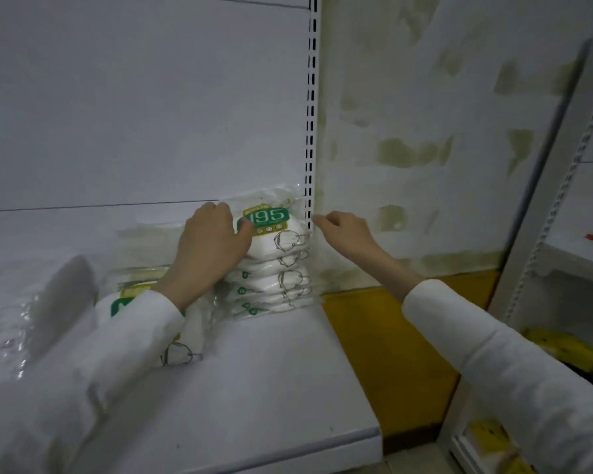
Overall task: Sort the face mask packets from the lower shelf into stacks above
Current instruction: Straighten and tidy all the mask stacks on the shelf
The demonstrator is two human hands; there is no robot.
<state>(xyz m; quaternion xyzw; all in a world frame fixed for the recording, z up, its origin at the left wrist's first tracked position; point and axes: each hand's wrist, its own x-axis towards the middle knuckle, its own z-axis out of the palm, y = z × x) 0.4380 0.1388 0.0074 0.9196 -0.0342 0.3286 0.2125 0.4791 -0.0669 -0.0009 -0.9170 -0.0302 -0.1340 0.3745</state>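
Note:
A stack of several clear face mask packets point(274, 268) with green "N95" labels stands on the white shelf point(254, 371), against the back panel beside the slotted upright. My left hand point(209, 248) grips the left side of the stack's top packet, thumb on the green label. Just right of the stack, my right hand point(343, 230) hovers with loosely curled fingers at the upright and holds nothing. A second pile of mask packets point(172, 340) lies to the left, partly hidden under my left sleeve.
The slotted white upright point(310, 114) marks the shelf's right end. Beyond it are a patchy white wall and a yellow skirting point(391, 336). Another white shelving unit point(562, 251) with yellow packets stands at the right. Blurred clear wrapping point(21, 319) lies at the far left.

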